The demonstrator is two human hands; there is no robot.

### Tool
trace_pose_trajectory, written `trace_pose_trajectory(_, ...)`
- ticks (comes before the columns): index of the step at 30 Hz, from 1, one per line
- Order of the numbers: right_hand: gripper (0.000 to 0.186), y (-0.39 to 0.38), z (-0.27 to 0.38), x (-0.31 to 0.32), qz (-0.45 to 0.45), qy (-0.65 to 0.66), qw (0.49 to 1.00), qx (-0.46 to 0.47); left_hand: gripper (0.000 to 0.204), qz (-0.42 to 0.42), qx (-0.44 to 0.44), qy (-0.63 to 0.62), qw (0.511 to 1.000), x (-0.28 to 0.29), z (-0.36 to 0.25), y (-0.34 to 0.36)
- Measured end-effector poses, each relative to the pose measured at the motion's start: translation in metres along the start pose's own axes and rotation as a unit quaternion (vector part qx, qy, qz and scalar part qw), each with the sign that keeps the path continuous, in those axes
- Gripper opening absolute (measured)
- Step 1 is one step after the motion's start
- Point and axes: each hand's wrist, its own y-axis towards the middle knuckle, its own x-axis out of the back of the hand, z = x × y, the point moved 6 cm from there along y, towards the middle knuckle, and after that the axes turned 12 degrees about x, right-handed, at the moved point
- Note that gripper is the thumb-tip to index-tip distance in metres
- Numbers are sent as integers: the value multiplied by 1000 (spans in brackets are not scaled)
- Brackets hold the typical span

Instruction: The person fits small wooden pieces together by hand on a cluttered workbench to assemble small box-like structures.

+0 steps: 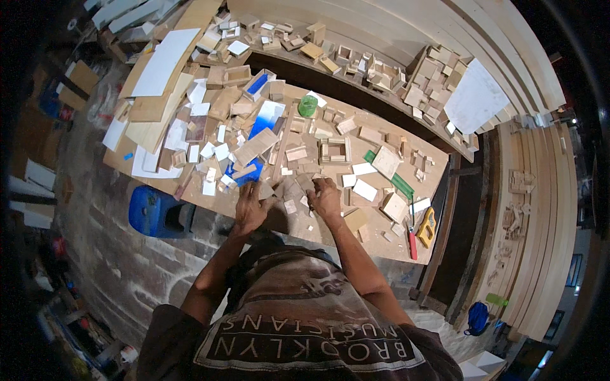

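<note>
My left hand (251, 213) is at the near edge of the workbench, its fingers and thumb closed around a small wooden piece (266, 190). A little to the right, my right hand (326, 201) has its fingers curled together over the bench; what they hold, if anything, is too small to tell. Between the hands lie flat wooden offcuts (291, 190) and a small pale block (290, 206). Just beyond the left hand a blue sheet (249, 171) lies partly under wood strips. An open square wooden frame (335, 150) stands farther out, past the right hand.
A red-handled tool (412, 245) and a yellow-handled saw (427, 227) lie at the bench's right end. A green cup-like container (307, 106) stands toward the back. Small wooden boxes crowd the back shelf (356, 75). A blue stool (155, 212) is at the left; long boards (540, 222) stack at the right.
</note>
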Motion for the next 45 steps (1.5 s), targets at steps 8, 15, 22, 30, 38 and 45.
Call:
trace_pose_trajectory(8,24,-4,-5,-15,-29,-2,1000,3,54,26,-36,37,998,1,-10,4)
trace_pose_trajectory(15,14,-25,-47,-8,-141,314,931,-118,27,72,-101,10,992,-35,-35,34)
trace_pose_trajectory(22,13,-35,-52,14,-125,408,879,-213,23,106,13,129,986,-81,-40,51)
trace_pose_trajectory(30,10,-28,-24,-26,-7,565,797,-214,16,101,156,-186,965,-69,-24,44)
trace_pose_trajectory(38,10,-9,-13,-51,43,571,789,-224,12,249,372,-599,664,-94,-27,16)
trace_pose_trajectory(45,13,23,-7,-43,98,392,914,-43,7,238,331,-652,640,-97,-5,18)
